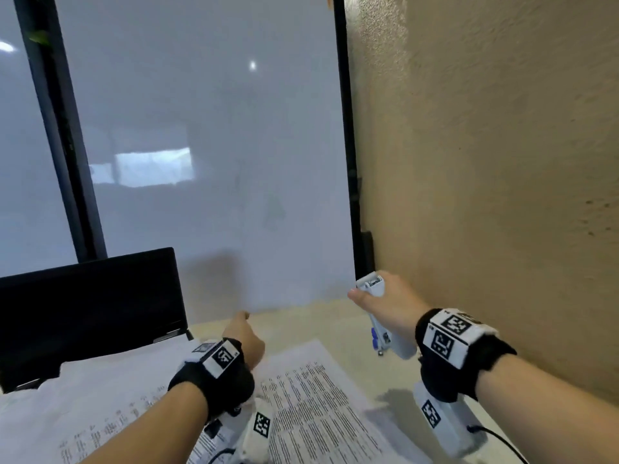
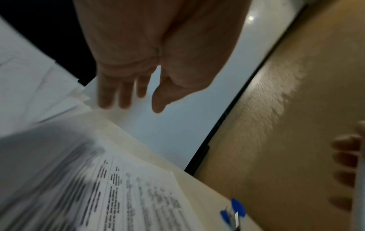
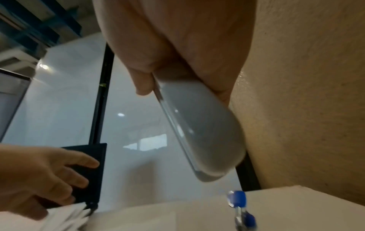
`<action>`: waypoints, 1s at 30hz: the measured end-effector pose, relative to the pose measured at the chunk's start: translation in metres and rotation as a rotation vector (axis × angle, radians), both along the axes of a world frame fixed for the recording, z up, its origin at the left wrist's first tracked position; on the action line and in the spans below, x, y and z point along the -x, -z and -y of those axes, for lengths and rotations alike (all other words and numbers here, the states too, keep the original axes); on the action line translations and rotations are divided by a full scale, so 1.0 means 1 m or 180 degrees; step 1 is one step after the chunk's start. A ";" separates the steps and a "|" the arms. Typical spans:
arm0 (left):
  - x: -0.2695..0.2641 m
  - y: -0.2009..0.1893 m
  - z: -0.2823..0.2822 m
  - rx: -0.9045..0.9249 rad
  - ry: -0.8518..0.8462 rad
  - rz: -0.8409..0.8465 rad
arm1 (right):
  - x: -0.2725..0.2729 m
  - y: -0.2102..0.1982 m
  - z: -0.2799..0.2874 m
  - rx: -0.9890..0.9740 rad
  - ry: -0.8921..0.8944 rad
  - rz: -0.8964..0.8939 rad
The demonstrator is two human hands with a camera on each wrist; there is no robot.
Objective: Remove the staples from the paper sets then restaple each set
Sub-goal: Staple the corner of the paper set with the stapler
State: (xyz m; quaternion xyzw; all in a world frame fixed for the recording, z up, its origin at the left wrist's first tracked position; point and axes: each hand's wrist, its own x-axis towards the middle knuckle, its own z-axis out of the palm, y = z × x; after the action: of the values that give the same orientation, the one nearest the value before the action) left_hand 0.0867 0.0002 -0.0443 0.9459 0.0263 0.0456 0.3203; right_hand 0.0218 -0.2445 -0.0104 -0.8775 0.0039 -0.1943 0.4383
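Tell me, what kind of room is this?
Probably an office. A laptop and printed papers lie on a desk, and the right hand holds a white stapler. A frosted glass partition stands behind.

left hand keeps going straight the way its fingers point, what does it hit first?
Probably the loose paper sheets just beyond the left hand, then the black laptop behind them. The hand is empty; depth is unclear.
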 end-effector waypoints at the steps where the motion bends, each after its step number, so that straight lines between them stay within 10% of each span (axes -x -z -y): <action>1: -0.003 0.003 0.002 -0.0285 0.0086 -0.0029 | -0.004 0.007 0.005 0.0164 0.0067 -0.0109; 6: -0.010 0.017 0.022 -0.1797 0.1060 -0.0641 | -0.014 0.024 0.030 0.1193 0.0062 -0.0956; 12: -0.018 0.033 0.038 -0.2274 0.1737 -0.1206 | -0.037 0.049 0.042 0.2465 0.0200 -0.1500; 21: -0.026 0.042 0.016 -0.2076 0.1723 -0.1070 | -0.058 0.069 0.039 0.2418 -0.0095 -0.1513; 30: 0.004 0.023 -0.045 -0.0488 0.0567 -0.0302 | -0.036 0.051 -0.050 0.1580 -0.0844 -0.0881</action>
State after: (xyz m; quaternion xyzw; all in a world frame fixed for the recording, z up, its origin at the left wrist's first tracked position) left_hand 0.0827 0.0447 -0.0676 0.9673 -0.0462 -0.0260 0.2482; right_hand 0.0579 -0.1948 -0.0617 -0.9687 -0.0984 -0.0091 0.2275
